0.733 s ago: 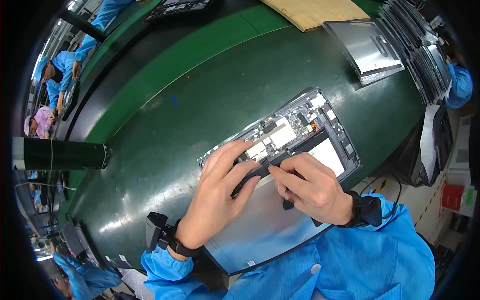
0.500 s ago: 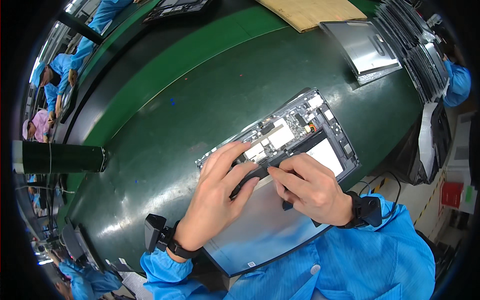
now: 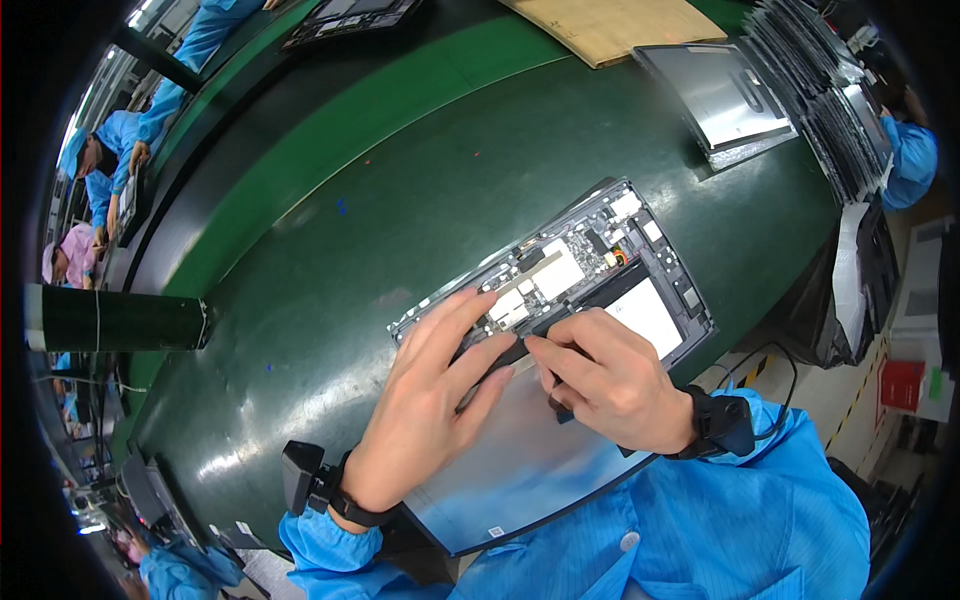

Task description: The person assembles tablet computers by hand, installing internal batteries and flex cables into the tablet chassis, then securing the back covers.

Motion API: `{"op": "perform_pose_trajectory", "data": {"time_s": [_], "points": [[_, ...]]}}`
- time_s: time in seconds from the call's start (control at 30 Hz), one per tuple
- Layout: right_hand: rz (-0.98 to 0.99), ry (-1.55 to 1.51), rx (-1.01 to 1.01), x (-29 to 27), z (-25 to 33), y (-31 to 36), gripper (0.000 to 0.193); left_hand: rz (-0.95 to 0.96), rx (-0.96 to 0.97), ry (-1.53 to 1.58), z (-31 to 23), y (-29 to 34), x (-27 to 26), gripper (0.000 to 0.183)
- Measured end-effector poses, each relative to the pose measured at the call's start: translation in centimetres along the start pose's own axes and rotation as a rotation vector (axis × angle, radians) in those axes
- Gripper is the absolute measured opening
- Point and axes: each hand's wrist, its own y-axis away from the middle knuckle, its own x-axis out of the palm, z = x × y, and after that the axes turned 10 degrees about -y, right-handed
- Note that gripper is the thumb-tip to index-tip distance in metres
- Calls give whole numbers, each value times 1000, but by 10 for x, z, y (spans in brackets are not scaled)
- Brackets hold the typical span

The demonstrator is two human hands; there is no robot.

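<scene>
An opened laptop base (image 3: 490,277) lies tilted on the green table, its circuit board (image 3: 557,274) and white-labelled battery (image 3: 645,316) exposed. Joined along its near edge is a screen panel (image 3: 530,480), spread toward my body. My left hand (image 3: 430,375) rests over the base's left end, fingers stretched out and the thumb near the hinge edge. In a pinch, my right hand (image 3: 615,385) works at that edge, its fingertips close to the left thumb. What they hold, if anything, is hidden. A small dark piece (image 3: 562,412) shows beneath the right fingers.
At the far right stand a stack of thin dark panels (image 3: 805,70) and a silver panel (image 3: 725,95). Cardboard (image 3: 620,25) lies at the back. A green post (image 3: 120,318) rises at left. Several people in blue or pink work beyond the table.
My right hand has slid slightly left along the hinge edge, its fingertips nearer the left hand. The left hand keeps its place on the laptop base.
</scene>
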Motion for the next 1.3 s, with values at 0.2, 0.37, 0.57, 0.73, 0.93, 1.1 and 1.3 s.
{"op": "perform_pose_trajectory", "data": {"time_s": [0.2, 0.37, 0.57, 0.73, 0.93, 1.1, 1.3], "points": [[41, 95, -5, -5, -2, -1, 55, 71, 58, -208, -7, 3, 0, 44], [73, 53, 1, -7, -7, -5, 56, 52, 80, -202, -1, 3, 1, 45], [102, 39, 13, -12, -3, -6, 55, 48, 93, -289, -3, 7, 3, 45], [178, 90, 12, -17, -1, -6, 41, 51, 112, -307, 1, 4, 1, 45], [208, 162, -1, -14, -1, -7, 38, 119, 55, -280, 1, -9, -5, 48], [171, 105, 34, -17, 1, -8, 56, 175, 116, -338, 3, -12, -9, 47], [252, 75, 12, -25, -4, -6, 41, 96, 123, -259, -24, 26, -14, 45]]}}
